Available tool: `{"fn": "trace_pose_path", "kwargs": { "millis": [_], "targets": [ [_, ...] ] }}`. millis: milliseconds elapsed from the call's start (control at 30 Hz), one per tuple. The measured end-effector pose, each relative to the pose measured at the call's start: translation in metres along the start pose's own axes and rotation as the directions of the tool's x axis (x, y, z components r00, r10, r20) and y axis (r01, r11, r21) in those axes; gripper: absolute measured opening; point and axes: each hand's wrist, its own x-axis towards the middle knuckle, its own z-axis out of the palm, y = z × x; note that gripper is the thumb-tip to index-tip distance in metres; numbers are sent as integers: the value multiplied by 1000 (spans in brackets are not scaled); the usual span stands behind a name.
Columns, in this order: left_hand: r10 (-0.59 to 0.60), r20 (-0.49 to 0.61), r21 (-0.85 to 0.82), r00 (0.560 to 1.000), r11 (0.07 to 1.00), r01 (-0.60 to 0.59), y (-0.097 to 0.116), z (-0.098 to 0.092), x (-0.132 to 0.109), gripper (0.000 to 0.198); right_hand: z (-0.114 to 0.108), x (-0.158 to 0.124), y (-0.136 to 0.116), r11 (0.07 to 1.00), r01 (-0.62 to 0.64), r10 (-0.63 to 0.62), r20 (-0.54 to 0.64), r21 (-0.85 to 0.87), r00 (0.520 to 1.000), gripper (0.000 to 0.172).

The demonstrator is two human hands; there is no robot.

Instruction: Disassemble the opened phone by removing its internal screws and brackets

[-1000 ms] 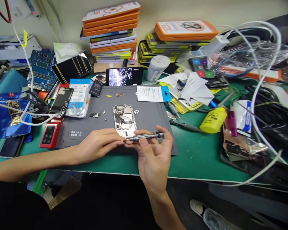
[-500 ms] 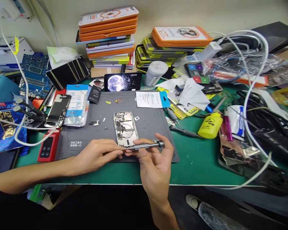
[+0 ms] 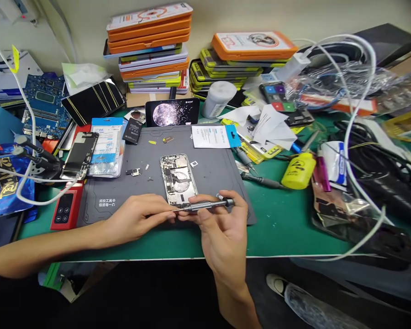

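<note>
An opened phone housing (image 3: 178, 179) lies on the dark grey mat (image 3: 130, 157). Just in front of its lower end, my right hand (image 3: 222, 228) is closed round a grey screwdriver (image 3: 207, 205), which lies nearly level with its tip to the left. My left hand (image 3: 140, 217) pinches at the tip end of the screwdriver; a thin strip shows there, too small to make out. Small metal parts (image 3: 134, 172) rest on the mat left of the housing, and a small white square frame (image 3: 194, 163) is at its right.
A lit phone (image 3: 171, 113) stands behind the mat. Stacked orange boxes (image 3: 149, 34) are at the back. A yellow bottle (image 3: 298, 170), a black-handled tool (image 3: 263, 181) and cables (image 3: 351, 137) lie right. A red device (image 3: 66, 208) and a detached screen (image 3: 80, 154) are left.
The camera view has shifted slightly, so the bench items appear a little higher and further left. Both hands keep their hold at the screwdriver, which is now tilted slightly differently.
</note>
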Motion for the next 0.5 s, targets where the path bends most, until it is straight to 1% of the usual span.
{"fn": "trace_pose_path", "kwargs": {
  "millis": [333,500],
  "targets": [
    [47,2,59,999,997,-47,-3,1,-1,27,2,-1,-1,1000,3,-3,-20,-7,1000,38],
    [35,4,60,999,998,-35,-2,0,0,27,3,0,-1,999,17,-17,0,-38,1000,39]
  ]
}}
